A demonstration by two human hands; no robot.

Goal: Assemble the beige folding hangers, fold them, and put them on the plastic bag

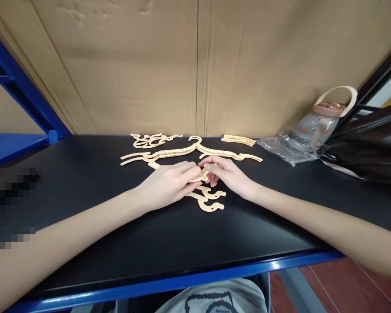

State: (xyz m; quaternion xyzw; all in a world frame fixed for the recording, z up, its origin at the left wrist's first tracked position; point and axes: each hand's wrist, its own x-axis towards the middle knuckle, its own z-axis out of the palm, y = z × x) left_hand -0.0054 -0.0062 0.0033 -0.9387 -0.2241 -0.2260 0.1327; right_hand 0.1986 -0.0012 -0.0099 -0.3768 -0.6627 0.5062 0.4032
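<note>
Left forearm point(84, 226) over a black tabletop point(150, 248), left hand point(171, 182) curled around a cream hanger piece point(200, 178), cream hanger point(197, 147) lying behind, hooked parts point(210, 208) just in front, right hand point(226, 174) pinching the piece's right end, cream strips point(237, 139) beyond, clear handled bottle point(313, 129) far right

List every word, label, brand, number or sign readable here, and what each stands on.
No text can be read.
Grey clothing: tiny lettering inside its dark print, too small and blurred to read.
Bottle: small orange marks, no readable words.
Cream hanger pieces: no lettering can be made out.
</note>
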